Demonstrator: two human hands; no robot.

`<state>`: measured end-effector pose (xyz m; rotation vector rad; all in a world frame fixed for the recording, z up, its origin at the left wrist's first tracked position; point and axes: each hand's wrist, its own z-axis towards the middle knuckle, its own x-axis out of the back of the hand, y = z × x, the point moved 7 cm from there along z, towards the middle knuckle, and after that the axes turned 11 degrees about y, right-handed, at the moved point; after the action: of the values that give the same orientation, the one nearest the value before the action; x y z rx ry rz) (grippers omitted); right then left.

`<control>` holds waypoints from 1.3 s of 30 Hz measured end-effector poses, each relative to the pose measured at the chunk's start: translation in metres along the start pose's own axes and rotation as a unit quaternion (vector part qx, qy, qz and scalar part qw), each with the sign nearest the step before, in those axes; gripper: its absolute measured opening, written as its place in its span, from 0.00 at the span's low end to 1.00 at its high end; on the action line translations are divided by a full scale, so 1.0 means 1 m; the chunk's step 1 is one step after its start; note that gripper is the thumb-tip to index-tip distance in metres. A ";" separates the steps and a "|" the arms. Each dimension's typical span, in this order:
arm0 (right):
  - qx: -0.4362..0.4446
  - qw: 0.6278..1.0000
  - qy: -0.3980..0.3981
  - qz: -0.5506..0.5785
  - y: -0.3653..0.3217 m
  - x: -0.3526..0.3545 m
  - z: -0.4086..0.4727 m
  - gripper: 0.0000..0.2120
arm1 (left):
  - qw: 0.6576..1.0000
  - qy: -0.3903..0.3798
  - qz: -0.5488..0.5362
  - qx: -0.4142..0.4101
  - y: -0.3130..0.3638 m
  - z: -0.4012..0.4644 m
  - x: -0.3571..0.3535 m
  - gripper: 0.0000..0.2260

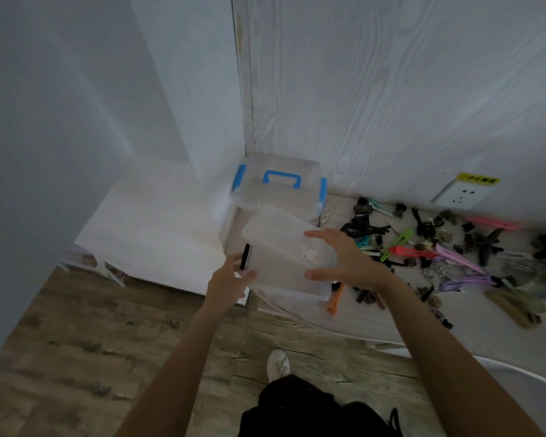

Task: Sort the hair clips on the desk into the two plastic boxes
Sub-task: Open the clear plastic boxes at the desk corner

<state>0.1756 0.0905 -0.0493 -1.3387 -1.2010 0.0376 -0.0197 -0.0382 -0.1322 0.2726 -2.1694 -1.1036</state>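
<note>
A clear plastic box (pixel 292 291) stands at the desk's left end. Above it I hold its translucent lid (pixel 278 244), tilted. My left hand (pixel 229 280) grips the lid's near-left edge beside a black latch (pixel 245 257). My right hand (pixel 347 257) clasps the right edge between thumb and spread fingers. A second clear box (pixel 281 190) with a blue handle and blue latches sits shut in the back corner. Several hair clips (pixel 438 244), black, pink, green, red and purple, lie scattered over the desk to the right. An orange clip (pixel 334 300) lies against the near box.
A wood-grain white wall (pixel 391 105) backs the desk, with a socket (pixel 460 195) under a yellow label. The desk's left edge drops to a wooden floor (pixel 108 342). My shoe (pixel 278 364) and a white curved edge (pixel 517 373) are below.
</note>
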 end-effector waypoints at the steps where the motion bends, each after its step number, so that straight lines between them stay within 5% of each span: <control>1: -0.004 1.000 0.002 0.000 0.003 0.007 -0.001 0.36 | 1.000 0.003 0.026 -0.012 -0.001 -0.001 0.000 0.19; 4: 0.002 1.000 -0.014 0.023 0.003 0.023 -0.008 0.31 | 0.989 0.077 0.114 -0.056 -0.011 -0.002 0.025 0.17; 7: 0.011 0.999 -0.012 0.030 0.006 0.028 -0.011 0.30 | 0.991 0.117 0.040 -0.049 -0.038 -0.016 0.068 0.16; 12: 0.127 0.952 0.105 -0.259 0.029 0.000 -0.001 0.39 | 0.968 0.181 -0.176 -0.008 -0.061 -0.036 0.120 0.12; 17: 0.147 0.925 0.080 -0.340 0.028 -0.050 0.007 0.38 | 0.954 0.195 -0.228 0.018 -0.047 -0.030 0.100 0.14; 21: 0.132 0.942 0.017 -0.308 0.034 -0.076 0.020 0.45 | 0.980 0.180 -0.080 0.006 -0.024 -0.024 0.073 0.17; 25: 0.105 0.948 0.154 -0.258 0.047 -0.045 0.015 0.15 | 0.986 0.166 0.029 0.016 -0.008 -0.014 0.046 0.18; 26: 0.089 0.945 0.205 -0.237 0.050 -0.031 0.014 0.13 | 0.987 0.152 0.043 0.017 -0.005 -0.010 0.037 0.19; 31: -0.037 0.939 0.342 -0.018 0.040 0.035 0.023 0.13 | 0.988 0.088 0.124 -0.021 0.004 0.001 0.015 0.33; 35: -0.125 0.945 0.273 0.126 0.020 0.041 0.068 0.24 | 0.950 0.187 0.220 -0.115 0.031 -0.009 0.028 0.32; 39: -0.161 0.945 0.228 0.171 0.019 0.034 0.103 0.32 | 0.904 0.243 0.180 -0.302 0.079 -0.016 0.033 0.25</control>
<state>0.1331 0.1907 -0.0653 -1.7166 -0.5895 -0.2191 -0.0253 -0.0147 -0.0490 -0.1273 -1.2937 -1.2616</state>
